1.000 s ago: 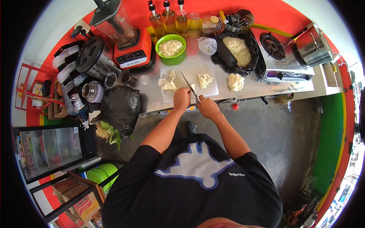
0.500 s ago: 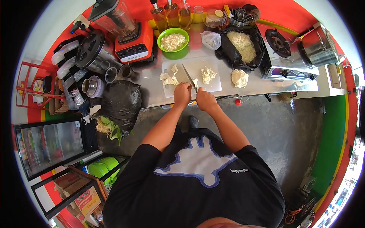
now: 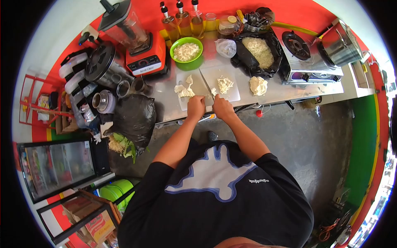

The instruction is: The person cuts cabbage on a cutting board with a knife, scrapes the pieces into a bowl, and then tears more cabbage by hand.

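Observation:
My right hand [image 3: 223, 108] is closed round the handle of a knife [image 3: 205, 81], whose blade points away from me over a white cutting board [image 3: 208, 74]. Just left of it, my left hand [image 3: 196, 107] is closed at the board's near edge, apart from the blade; what is in its fingers, if anything, is hidden. Pale leaf pieces that look like cabbage [image 3: 185, 87] lie on the board beyond my left hand. A chopped pile [image 3: 224, 84] sits right of the blade, and small bits [image 3: 213, 91] lie by the knife.
A green bowl [image 3: 186, 63] of shredded pale pieces stands behind the board. Rightward are a pale cabbage chunk [image 3: 258, 86], a black bag of shreds [image 3: 258, 51] and a gas stove [image 3: 312, 76]. A red blender [image 3: 144, 56] and black bag [image 3: 133, 118] are leftward.
My left hand has moved left and slightly toward me, away from the knife. My right hand still holds the knife in nearly the same place. The view has shifted slightly.

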The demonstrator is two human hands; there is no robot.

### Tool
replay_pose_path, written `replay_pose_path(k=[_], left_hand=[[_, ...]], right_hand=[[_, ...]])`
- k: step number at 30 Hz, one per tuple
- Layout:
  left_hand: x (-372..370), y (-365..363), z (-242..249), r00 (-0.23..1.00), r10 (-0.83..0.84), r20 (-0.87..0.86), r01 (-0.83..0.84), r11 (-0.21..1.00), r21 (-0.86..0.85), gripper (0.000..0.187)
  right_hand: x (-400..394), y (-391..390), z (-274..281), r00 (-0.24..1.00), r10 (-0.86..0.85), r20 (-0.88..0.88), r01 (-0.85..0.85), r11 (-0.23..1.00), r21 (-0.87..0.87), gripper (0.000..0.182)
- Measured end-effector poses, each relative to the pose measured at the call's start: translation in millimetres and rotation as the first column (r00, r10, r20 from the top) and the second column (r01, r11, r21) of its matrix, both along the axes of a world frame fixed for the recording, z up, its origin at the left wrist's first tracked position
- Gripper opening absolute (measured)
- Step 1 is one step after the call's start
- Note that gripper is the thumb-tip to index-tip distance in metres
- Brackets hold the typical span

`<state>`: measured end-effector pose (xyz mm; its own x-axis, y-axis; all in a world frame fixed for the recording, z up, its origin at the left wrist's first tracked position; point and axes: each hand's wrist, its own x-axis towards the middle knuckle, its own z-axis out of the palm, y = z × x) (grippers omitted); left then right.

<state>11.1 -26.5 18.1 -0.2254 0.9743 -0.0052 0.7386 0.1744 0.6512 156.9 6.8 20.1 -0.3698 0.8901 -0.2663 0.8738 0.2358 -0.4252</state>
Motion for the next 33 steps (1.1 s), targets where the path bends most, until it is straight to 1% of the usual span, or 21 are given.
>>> replay_pose_path(k=[1, 2, 3, 4, 5, 7, 8, 11, 15, 17, 18, 20, 21, 23, 25, 27, 28, 30, 31, 33], left_hand=[[-5, -3, -10, 1.0, -0.021, -0.004, 0.021, 1.0, 0.008, 0.017], [-10, -8, -21, 0.999, -0.013, 0.04, 0.008, 0.993, 0.115, 0.018], [-13, -12, -30, 0.996, -0.007, 0.09, -0.012, 0.977, 0.214, 0.02], [-16, -17, -31, 0.995, -0.024, 0.093, 0.003, 0.977, 0.214, 0.02], [-20, -21, -33, 0.994, -0.03, 0.105, 0.008, 0.979, 0.204, 0.021], [-23, -26, -31, 0.993, -0.036, 0.113, 0.014, 0.981, 0.191, 0.022], [-25, -28, -30, 0.99, -0.038, 0.139, 0.011, 0.982, 0.19, 0.023], [-25, -30, -27, 0.982, -0.043, 0.184, 0.01, 0.985, 0.175, 0.024], [-24, -32, -27, 0.972, -0.035, 0.234, 0.0, 0.989, 0.147, 0.025], [-25, -32, -28, 0.964, -0.03, 0.264, -0.009, 0.989, 0.147, 0.025], [-25, -32, -28, 0.957, -0.029, 0.29, -0.013, 0.989, 0.145, 0.024], [-26, -31, -29, 0.953, -0.031, 0.3, -0.014, 0.989, 0.147, 0.024], [-27, -31, -31, 0.951, -0.032, 0.306, -0.014, 0.989, 0.146, 0.023], [-33, -27, -35, 0.957, -0.051, 0.287, 0.009, 0.989, 0.146, 0.023], [-34, -23, -32, 0.962, -0.062, 0.266, 0.024, 0.989, 0.146, 0.023], [-39, -19, -25, 0.945, -0.058, 0.322, 0.057, 0.998, 0.012, 0.022], [-43, -17, -23, 0.948, -0.043, 0.316, 0.039, 0.999, 0.019, 0.022], [-49, -13, -18, 0.961, -0.084, 0.265, 0.045, 0.988, 0.15, 0.02], [-52, -10, -11, 0.964, -0.066, 0.258, 0.026, 0.987, 0.156, 0.02], [-55, -1, -1, 0.981, 0.01, 0.192, -0.052, 0.976, 0.211, 0.018]], right_hand=[[2, 2, 0, 0.998, -0.055, -0.037, 0.055, 0.998, -0.002, 0.027], [3, 4, 0, 0.996, -0.079, -0.036, 0.08, 0.997, 0.007, 0.027], [2, 3, -6, 0.994, -0.064, -0.087, 0.063, 0.998, -0.014, 0.028], [2, 0, -7, 0.99, -0.043, -0.138, 0.038, 0.999, -0.037, 0.03], [4, -3, -8, 0.989, -0.054, -0.136, 0.049, 0.998, -0.038, 0.03], [2, -9, -2, 0.987, 0.06, -0.15, -0.074, 0.993, -0.087, 0.032], [2, -11, 2, 0.991, 0.084, -0.108, -0.099, 0.984, -0.146, 0.028], [5, -16, -7, 0.989, 0.072, -0.131, -0.088, 0.988, -0.123, 0.033], [18, -13, -6, 0.993, 0.066, -0.103, -0.078, 0.99, -0.119, 0.033], [29, -7, -1, 0.997, -0.019, -0.078, 0.01, 0.993, -0.122, 0.033], [35, -3, -3, 0.997, -0.018, -0.074, 0.009, 0.993, -0.119, 0.033], [45, 8, -5, 0.996, -0.079, -0.05, 0.072, 0.99, -0.124, 0.033], [49, 12, -7, 0.996, -0.078, -0.048, 0.072, 0.99, -0.119, 0.033], [55, 19, -10, 0.997, -0.073, -0.038, 0.071, 0.996, -0.054, 0.035], [59, 21, 1, 0.998, -0.049, -0.046, 0.047, 0.998, -0.036, 0.034], [59, 23, 9, 0.998, -0.01, -0.061, 0.009, 1.0, -0.018, 0.033], [61, 22, 10, 0.995, 0.032, -0.099, -0.034, 0.999, -0.019, 0.033], [65, 24, 9, 0.981, 0.112, -0.16, -0.117, 0.993, -0.02, 0.035], [65, 24, 5, 0.977, 0.133, -0.166, -0.137, 0.99, -0.013, 0.035], [66, 25, 1, 0.989, 0.023, -0.145, -0.025, 1.0, -0.009, 0.036]])
